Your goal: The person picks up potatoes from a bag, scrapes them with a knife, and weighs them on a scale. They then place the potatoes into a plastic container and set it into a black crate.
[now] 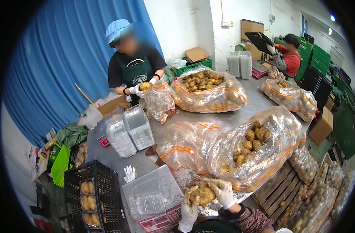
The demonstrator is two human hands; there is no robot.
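Note:
Both my hands wear white gloves and hold one large potato just above the metal table's near edge. My left hand cups it from below and the left. My right hand wraps it from the right. Directly beyond my hands lies a big clear plastic sack of potatoes, its mouth facing me. A clear plastic clamshell tray sits on a scale to the left of my hands.
A person in a green apron holds a potato across the table. Another person lifts a black crate at the far right. More potato sacks, stacked clear trays, a black crate of packed potatoes and a wooden pallet surround the table.

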